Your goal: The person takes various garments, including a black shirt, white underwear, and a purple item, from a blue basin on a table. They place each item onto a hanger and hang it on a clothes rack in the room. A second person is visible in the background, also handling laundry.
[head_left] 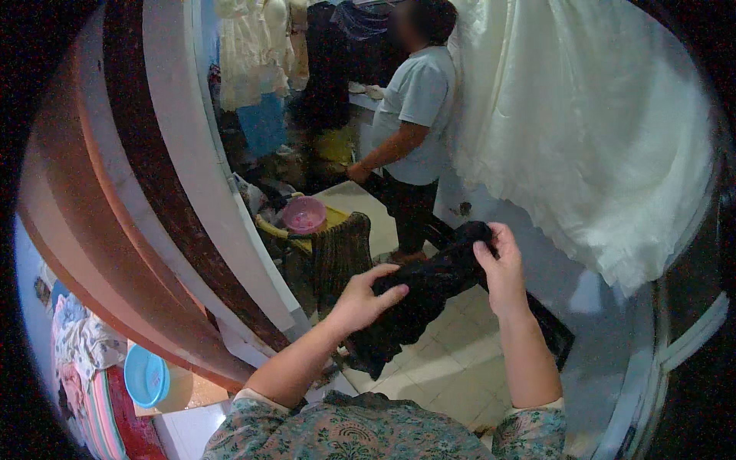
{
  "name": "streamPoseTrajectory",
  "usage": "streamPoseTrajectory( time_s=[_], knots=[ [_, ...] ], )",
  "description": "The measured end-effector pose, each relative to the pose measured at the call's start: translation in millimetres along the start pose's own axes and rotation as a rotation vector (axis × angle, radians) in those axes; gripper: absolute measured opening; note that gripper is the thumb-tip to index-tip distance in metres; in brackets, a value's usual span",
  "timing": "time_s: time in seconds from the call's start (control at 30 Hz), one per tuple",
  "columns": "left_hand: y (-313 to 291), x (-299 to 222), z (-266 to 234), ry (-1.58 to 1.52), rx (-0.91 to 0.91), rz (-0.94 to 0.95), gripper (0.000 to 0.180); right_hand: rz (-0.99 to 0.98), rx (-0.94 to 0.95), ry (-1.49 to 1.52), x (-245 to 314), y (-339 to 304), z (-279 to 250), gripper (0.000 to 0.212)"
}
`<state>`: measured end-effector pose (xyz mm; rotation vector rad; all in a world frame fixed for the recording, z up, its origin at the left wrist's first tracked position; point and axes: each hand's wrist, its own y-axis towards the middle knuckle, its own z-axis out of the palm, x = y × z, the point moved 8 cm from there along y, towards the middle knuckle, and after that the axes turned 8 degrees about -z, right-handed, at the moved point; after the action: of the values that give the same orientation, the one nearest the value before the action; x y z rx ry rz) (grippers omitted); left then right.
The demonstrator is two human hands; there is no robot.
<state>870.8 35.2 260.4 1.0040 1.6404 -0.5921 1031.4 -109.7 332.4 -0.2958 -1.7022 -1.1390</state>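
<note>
A black cloth garment (418, 295) is stretched between my two hands, its lower edge hanging down toward the tiled floor. My left hand (369, 297) grips its left side, with the thumb lying on top of the fabric. At its upper right end, my right hand (498, 253) pinches a bunched part between thumb and fingers. Just beyond my left hand, a dark ribbed cloth (341, 249) hangs over the edge of a yellow tub (336, 218). The exact kind of black garment cannot be made out.
A pink basin (304, 215) rests by the yellow tub. Farther off stands a person (418, 100) in a light T-shirt. White lacy fabric (583, 130) hangs at the right. On the left are a curtain (92, 192), a wall edge (199, 153) and a blue basin (146, 376).
</note>
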Motion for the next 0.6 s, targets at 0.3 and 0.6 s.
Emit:
streamPoseTrajectory(
  time_s=[0.3,0.6],
  knots=[
    [16,-26,-27,-0.494,-0.284,-0.225,0.052,-0.196,0.128,-0.172,-2,50,-54,0.035],
    [39,-20,-34,-0.780,-0.076,-0.241,0.050,-0.343,0.039,-0.526,-10,62,-90,0.019]
  ],
)
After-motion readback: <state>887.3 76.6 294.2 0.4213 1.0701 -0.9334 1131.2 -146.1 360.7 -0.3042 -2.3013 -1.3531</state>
